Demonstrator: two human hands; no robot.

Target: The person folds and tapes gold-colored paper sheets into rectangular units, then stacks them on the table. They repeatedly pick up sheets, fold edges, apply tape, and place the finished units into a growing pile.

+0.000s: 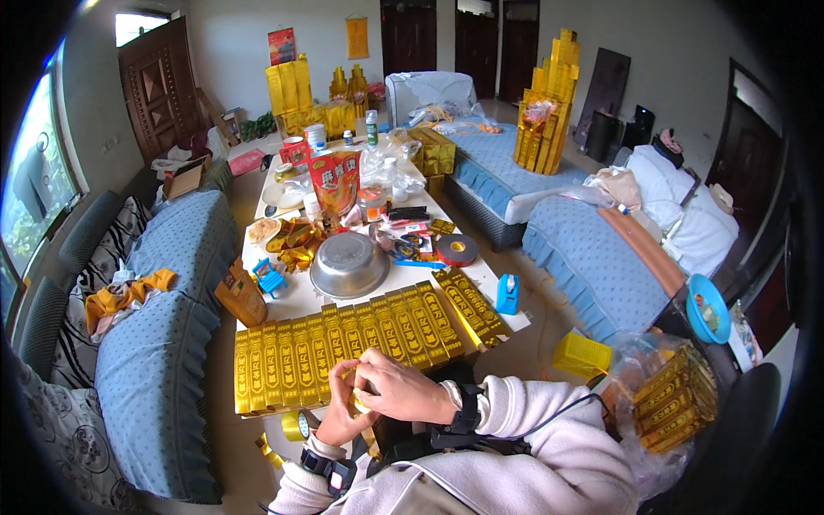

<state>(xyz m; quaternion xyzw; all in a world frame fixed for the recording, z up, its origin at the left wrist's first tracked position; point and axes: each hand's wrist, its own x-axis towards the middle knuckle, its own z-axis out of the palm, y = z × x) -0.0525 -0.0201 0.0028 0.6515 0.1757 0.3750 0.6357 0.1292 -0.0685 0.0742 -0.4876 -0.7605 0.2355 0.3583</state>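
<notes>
Near the desk (296, 302) edge lies a row of about fourteen gold bars (343, 343), side by side, with one steel bowl (349, 263) and one tape roll (457, 249) farther back. Both hands meet just in front of the row: the left hand (342, 412) and right hand (399, 390) each have their grip closed together around one small gold piece (359, 402), mostly hidden by the fingers.

Soft daylight enters through the window (34, 184) far left of the hands (386, 395). Gold boxes (352, 339) just beyond them glint. Fisheye bends edges; corners go black.
</notes>
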